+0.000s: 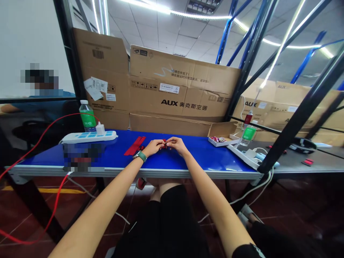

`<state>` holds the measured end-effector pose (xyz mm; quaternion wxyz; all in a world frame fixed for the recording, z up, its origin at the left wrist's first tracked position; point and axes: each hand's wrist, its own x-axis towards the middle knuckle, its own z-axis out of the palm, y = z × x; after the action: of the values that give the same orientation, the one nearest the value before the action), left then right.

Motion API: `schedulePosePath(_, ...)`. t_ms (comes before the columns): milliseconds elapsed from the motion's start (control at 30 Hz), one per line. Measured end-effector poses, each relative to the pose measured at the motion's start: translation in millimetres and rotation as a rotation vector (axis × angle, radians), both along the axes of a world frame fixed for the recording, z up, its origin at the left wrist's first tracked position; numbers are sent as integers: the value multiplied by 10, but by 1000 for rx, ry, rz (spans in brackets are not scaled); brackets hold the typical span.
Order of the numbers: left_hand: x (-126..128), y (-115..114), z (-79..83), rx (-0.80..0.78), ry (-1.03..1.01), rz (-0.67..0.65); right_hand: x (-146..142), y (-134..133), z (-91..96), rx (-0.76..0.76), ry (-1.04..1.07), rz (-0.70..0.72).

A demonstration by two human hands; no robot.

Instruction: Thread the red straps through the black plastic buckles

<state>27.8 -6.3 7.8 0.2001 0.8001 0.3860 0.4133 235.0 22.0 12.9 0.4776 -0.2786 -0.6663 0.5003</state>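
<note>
The left hand (154,147) and right hand (177,144) pinch a small red-and-dark piece (165,142) (its finer shape escapes me) over the blue table (209,157).

Overhead strip light (199,15): overexposed white.
Blue tabletop (204,157): glare, right front.
Tiled floor (282,211): dim.
Frame edges: wide-angle stretch.
Left: pixelated patches.

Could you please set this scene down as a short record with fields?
Left hand: pinches a small red piece
Right hand: pinches the same piece
Left wrist: green band
Surface: blue table
Left of the hands: red strips, on the table
Table's left end: power strip with a plug; bottle behind
Table's right end: open box
Backdrop: cardboard
</note>
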Motion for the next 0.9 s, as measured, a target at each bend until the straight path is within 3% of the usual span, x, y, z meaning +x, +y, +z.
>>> schedulePosePath(233, 11, 40, 3, -5, -29, -14, -1, -53, 3, -69, 27, 10)
schedulePosePath(333, 33, 23, -6, -27, -45, 3, -51, -51, 0, 39, -65, -39)
schedulePosePath(533, 40, -44, -32, -68, -120, -10, -112, -41, -13, 295, -332, -308)
schedulePosePath(767, 53, -95, 9, -109, -154, -9, -73, -21, -51, 263, -384, -272)
schedulePosePath(900, 80, -126, 20, 33, -40, -21, -62, -2, -60, 244, -441, -353)
